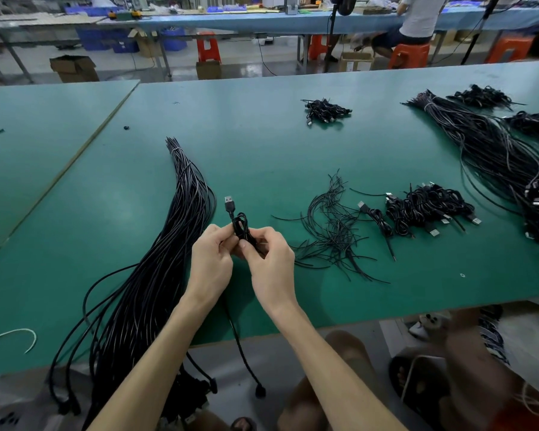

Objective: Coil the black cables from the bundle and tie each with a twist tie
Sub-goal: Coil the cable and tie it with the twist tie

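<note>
Left hand [211, 259] and right hand [272, 259] both pinch the half-wound cable [240, 223]; its dangling tail could tug loops loose, looks untied I think.

No text, number or brand legible anywhere. Plug [228, 203] on the held cable [241, 224] shows no readable mark. Cardboard boxes [74, 68] on the floor beyond the tabletop's far edge, and the blue crates [91, 10] on the benches behind them, are too small and blurred for any print to be made out.
</note>
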